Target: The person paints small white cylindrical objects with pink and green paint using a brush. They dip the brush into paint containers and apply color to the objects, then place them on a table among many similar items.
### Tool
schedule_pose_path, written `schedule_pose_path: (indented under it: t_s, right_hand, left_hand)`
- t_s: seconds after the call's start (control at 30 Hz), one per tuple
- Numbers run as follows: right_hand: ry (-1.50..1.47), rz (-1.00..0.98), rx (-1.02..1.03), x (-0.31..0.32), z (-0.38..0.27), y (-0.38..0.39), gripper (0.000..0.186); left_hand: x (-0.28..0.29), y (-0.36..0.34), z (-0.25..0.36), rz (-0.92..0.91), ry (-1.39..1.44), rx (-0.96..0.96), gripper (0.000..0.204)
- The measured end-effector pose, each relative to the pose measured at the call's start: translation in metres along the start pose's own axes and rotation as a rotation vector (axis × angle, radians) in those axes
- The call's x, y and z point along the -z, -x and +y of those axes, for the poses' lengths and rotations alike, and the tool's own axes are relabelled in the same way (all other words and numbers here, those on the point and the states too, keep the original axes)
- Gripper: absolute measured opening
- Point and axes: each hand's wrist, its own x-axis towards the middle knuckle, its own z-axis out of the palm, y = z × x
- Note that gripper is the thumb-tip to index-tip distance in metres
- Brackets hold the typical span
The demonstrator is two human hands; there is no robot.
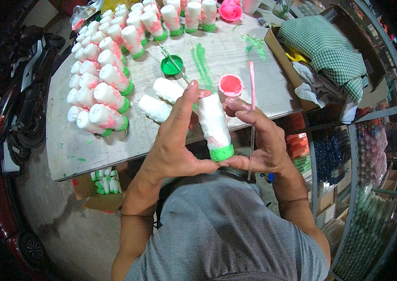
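Between my two hands a white pillar candle with a bumpy side stands nearly upright, a green band at its base and a little pink just above. My left hand grips it with the thumb at the base and a finger by the top. My right hand has its thumb at the base too; a thin pink-ended brush runs along its fingers, apparently held there. Just beyond sits a small cup of pink paint. Two plain white candles lie left of it, partly behind my left hand.
Rows of pink-and-green painted candles fill the table's left and back. A green paint lid holds another brush. At right is a cardboard box with checked cloth; below left, a box of candles. Shelving stands right.
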Motion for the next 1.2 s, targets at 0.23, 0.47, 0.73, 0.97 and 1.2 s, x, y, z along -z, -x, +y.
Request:
schedule_pose_path:
  t_s: [0.23,0.47,0.73,0.97,1.2]
  right_hand:
    - [0.027,0.136,0.017,0.009,-0.008,-0.003,0.067]
    - [0.382,0.387,-0.048,0.040,-0.024,-0.025,0.026]
    - [0.637,-0.096,-0.061,0.040,0.001,-0.071,0.012]
    - [0.504,-0.089,-0.287,0.041,0.015,-0.073,0.014]
    - [0.224,0.137,-0.437,0.053,0.006,-0.056,0.015]
  left_hand:
    - [0.001,-0.001,0.005,0.037,-0.194,-0.128,0.126]
    - [0.002,-0.004,-0.006,0.045,-0.359,-0.173,0.136]
    - [0.004,-0.013,-0.010,0.037,-0.299,-0.149,0.137]
    - [0.005,-0.021,-0.016,0.026,-0.307,-0.231,0.137]
    - [0.003,-0.026,-0.019,0.015,-0.247,-0.192,0.130]
